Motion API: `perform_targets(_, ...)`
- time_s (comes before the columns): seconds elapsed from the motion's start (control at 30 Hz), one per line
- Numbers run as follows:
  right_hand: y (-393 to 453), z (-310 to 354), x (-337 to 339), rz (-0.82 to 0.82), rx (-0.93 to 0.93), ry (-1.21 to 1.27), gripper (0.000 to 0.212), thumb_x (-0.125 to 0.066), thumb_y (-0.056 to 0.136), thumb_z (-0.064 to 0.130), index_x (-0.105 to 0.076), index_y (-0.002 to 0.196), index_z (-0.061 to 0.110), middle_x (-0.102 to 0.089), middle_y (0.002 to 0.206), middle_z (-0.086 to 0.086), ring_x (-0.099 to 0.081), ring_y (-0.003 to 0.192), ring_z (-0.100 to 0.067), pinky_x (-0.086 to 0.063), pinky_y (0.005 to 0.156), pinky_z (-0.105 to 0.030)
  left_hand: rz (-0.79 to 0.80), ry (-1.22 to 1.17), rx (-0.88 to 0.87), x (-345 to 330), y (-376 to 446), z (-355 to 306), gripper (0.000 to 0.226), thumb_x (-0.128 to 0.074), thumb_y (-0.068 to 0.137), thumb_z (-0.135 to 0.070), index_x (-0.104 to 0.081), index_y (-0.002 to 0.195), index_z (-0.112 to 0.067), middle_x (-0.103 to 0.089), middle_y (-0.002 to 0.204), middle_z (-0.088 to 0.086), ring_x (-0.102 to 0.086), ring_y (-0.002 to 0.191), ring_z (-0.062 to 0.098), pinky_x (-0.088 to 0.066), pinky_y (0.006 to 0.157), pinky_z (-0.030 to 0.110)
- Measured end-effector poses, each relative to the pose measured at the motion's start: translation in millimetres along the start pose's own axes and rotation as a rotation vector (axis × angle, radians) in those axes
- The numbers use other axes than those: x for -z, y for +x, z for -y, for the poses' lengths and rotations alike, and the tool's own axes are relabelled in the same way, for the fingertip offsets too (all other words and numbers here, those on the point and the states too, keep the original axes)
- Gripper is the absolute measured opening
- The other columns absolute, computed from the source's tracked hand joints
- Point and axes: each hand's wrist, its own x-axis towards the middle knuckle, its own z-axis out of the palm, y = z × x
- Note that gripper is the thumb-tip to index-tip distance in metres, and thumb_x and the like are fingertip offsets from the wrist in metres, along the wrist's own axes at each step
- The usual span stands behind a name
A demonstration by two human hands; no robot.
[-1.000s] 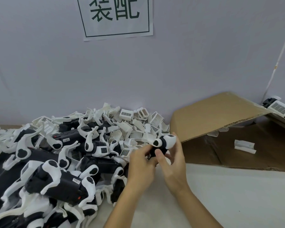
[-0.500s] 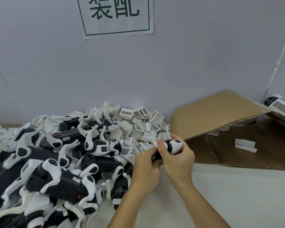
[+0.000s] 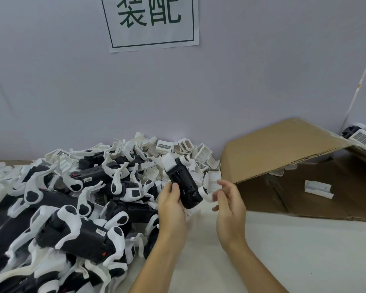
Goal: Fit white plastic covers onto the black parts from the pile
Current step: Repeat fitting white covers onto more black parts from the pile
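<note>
My left hand grips a black part with white covers on it and holds it upright, tilted slightly left, above the table's middle. A white cover piece sits at its top and another curls out at its lower right. My right hand hovers just right of the part with fingers loosely spread; it looks blurred and holds nothing. A big pile of black parts and white covers fills the left side of the table.
A flattened cardboard box leans at the right with a loose white cover lying on it. A labelled white part sits at the far right edge. A paper sign hangs on the wall. The white tabletop lies below my hands.
Both hands were clasped on the part low by the pile. Now my left hand has raised it upright, and my right hand has let go and moved off to the right.
</note>
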Motion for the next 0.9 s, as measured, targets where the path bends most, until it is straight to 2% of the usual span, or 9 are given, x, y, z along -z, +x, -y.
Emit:
perform_targets(0.07, -2, -1, -2, 0.053, -0.041, -0.007, 0.026, -0.044, 0.088, 0.030, -0.064, 0.105, 0.029, -0.068, 0.083, 0.004, -0.064, 0.073, -0.013, -0.050, 0.064, -0.031, 0.021, -0.109, 0.093, 1, 1, -5, 0.028, -0.055, 0.100, -0.029, -0.076, 0.089, -0.013, -0.074, 0.093, 0.007, -0.071, 0.089, 0.022, -0.053, 0.083, 0.038)
perform_targets(0.13, -4, -1, -2, 0.081, -0.065, 0.005, 0.029, -0.042, 0.090, 0.029, -0.067, 0.104, 0.024, -0.068, 0.082, 0.001, -0.067, 0.071, -0.020, -0.050, 0.059, -0.028, 0.013, -0.012, 0.094, 2, 1, -8, 0.035, -0.071, 0.087, -0.042, -0.073, 0.102, -0.011, -0.077, 0.097, 0.009, -0.073, 0.094, 0.025, -0.055, 0.087, 0.043)
perform_targets(0.23, -3, 0, 0, 0.155, -0.140, 0.058, 0.028, -0.043, 0.099, 0.007, -0.070, 0.097, 0.011, -0.066, 0.069, -0.007, -0.065, 0.061, -0.025, -0.048, 0.056, -0.029, -0.030, 0.066, 0.073, 1, 0, -12, 0.046, -0.078, 0.083, -0.032, -0.063, 0.116, -0.005, -0.075, 0.092, 0.005, -0.072, 0.090, 0.024, -0.056, 0.091, 0.045)
perform_targets(0.3, -1, 2, 1, 0.235, -0.197, 0.061, 0.029, -0.044, 0.094, -0.007, -0.069, 0.093, 0.008, -0.065, 0.066, -0.012, -0.064, 0.058, -0.026, -0.048, 0.055, -0.031, -0.034, -0.026, 0.112, 0, 0, -15, 0.044, -0.073, 0.088, -0.025, -0.054, 0.120, -0.002, -0.067, 0.077, 0.002, -0.066, 0.071, 0.017, -0.055, 0.075, 0.038)
perform_targets(0.37, -1, 5, 0, 0.317, -0.242, 0.110, 0.020, -0.051, 0.088, -0.001, -0.068, 0.093, 0.007, -0.066, 0.069, -0.016, -0.066, 0.059, -0.028, -0.049, 0.054, -0.030, -0.011, -0.135, 0.156, -1, -2, -21, 0.038, -0.069, 0.091, -0.023, -0.053, 0.119, -0.004, -0.065, 0.079, 0.006, -0.065, 0.065, 0.018, -0.053, 0.068, 0.036)
perform_targets(0.47, -3, 8, -3, 0.397, -0.343, 0.242, 0.032, -0.053, 0.074, 0.016, -0.065, 0.103, 0.008, -0.069, 0.076, -0.020, -0.068, 0.062, -0.031, -0.051, 0.055, -0.028, 0.049, -0.147, 0.185, 2, -4, -25, 0.037, -0.061, 0.093, -0.028, -0.059, 0.116, 0.001, -0.064, 0.092, 0.019, -0.065, 0.074, 0.030, -0.053, 0.067, 0.038)
perform_targets(0.57, -4, 8, -5, 0.432, -0.342, 0.341, 0.036, -0.056, 0.079, 0.020, -0.064, 0.112, 0.012, -0.071, 0.086, -0.016, -0.069, 0.067, -0.033, -0.050, 0.056, -0.029, 0.055, -0.122, 0.149, 4, -4, -25, 0.031, -0.043, 0.105, -0.024, -0.063, 0.112, 0.000, -0.070, 0.102, 0.025, -0.069, 0.082, 0.034, -0.060, 0.066, 0.039)
perform_targets(0.73, -8, 9, -8, 0.396, -0.270, 0.277, 0.035, -0.062, 0.087, 0.017, -0.063, 0.122, 0.020, -0.070, 0.086, -0.010, -0.068, 0.067, -0.029, -0.051, 0.058, -0.029, 0.052, 0.012, 0.098, 3, -1, -20, 0.030, -0.038, 0.108, -0.022, -0.062, 0.120, -0.008, -0.075, 0.102, 0.016, -0.070, 0.094, 0.034, -0.055, 0.088, 0.049)
perform_targets(0.9, -11, 8, -14, 0.361, -0.261, 0.209, 0.026, -0.066, 0.095, 0.010, -0.062, 0.119, 0.019, -0.071, 0.087, -0.010, -0.066, 0.063, -0.023, -0.051, 0.057, -0.029, 0.019, 0.088, 0.097, 4, 3, -15, 0.031, -0.040, 0.108, -0.025, -0.057, 0.134, -0.022, -0.066, 0.127, 0.012, -0.059, 0.122, 0.040, -0.047, 0.102, 0.061)
